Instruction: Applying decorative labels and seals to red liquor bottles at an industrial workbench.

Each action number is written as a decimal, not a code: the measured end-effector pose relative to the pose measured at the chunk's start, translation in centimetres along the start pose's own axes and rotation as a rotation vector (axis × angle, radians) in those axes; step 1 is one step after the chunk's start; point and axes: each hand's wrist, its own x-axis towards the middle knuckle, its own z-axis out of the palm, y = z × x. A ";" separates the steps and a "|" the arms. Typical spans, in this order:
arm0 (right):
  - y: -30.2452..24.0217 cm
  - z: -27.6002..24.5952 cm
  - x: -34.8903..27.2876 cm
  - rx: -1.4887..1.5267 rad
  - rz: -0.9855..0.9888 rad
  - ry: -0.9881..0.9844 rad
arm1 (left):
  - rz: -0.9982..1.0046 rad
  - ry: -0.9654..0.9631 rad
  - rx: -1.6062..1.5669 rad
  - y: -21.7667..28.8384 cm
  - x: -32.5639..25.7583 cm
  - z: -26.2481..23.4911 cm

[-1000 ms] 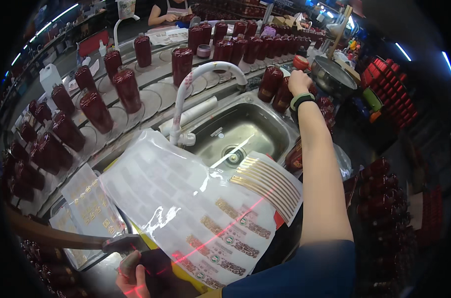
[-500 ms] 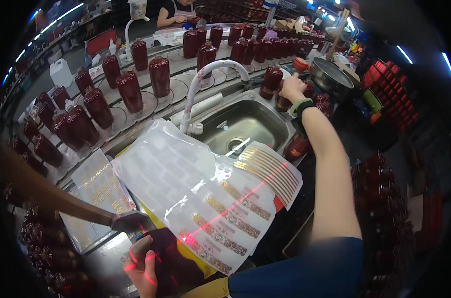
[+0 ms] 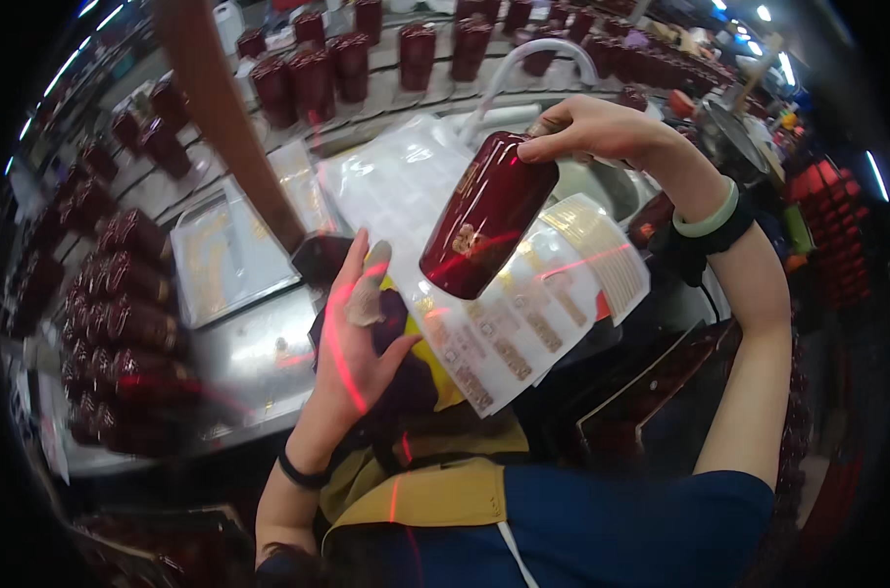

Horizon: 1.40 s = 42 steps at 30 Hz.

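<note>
A glossy dark red bottle (image 3: 489, 218) with gold decoration hangs tilted in the air, its neck gripped by my right hand (image 3: 602, 132). Below it lie decal sheets (image 3: 504, 338) printed with rows of gold and dark patterns. My left hand (image 3: 362, 323) is raised to the left of the bottle, palm partly turned up, thumb and fingers apart, nothing in it. A pale cover sits on one of its fingers. Under that hand is a dark purple cloth (image 3: 396, 382) with a yellow edge. Another sheet with gold curved stripes (image 3: 602, 253) overlaps the decals at the right.
A white curved faucet (image 3: 523, 59) rises over a steel sink (image 3: 612, 186), partly hidden by my right arm. More red bottles (image 3: 313, 83) line the far conveyor, and several crowd at left (image 3: 136, 304). A wooden post (image 3: 234, 127) slants down near my left hand.
My right hand has come back from beside the sink and now holds a red bottle over the sheets. My left hand has lifted and spread its fingers. The view has shifted.
</note>
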 end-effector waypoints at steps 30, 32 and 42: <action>-4.0 24.2 10.8 0.608 -0.408 0.047 | -0.410 0.198 -0.089 -2.7 -9.9 1.0; -4.1 24.6 10.0 0.605 -0.385 0.137 | -0.327 0.165 0.186 -2.5 -9.5 0.6; -14.9 21.0 -7.2 0.367 -0.828 -0.167 | -0.414 0.132 -0.084 -3.1 -9.2 0.5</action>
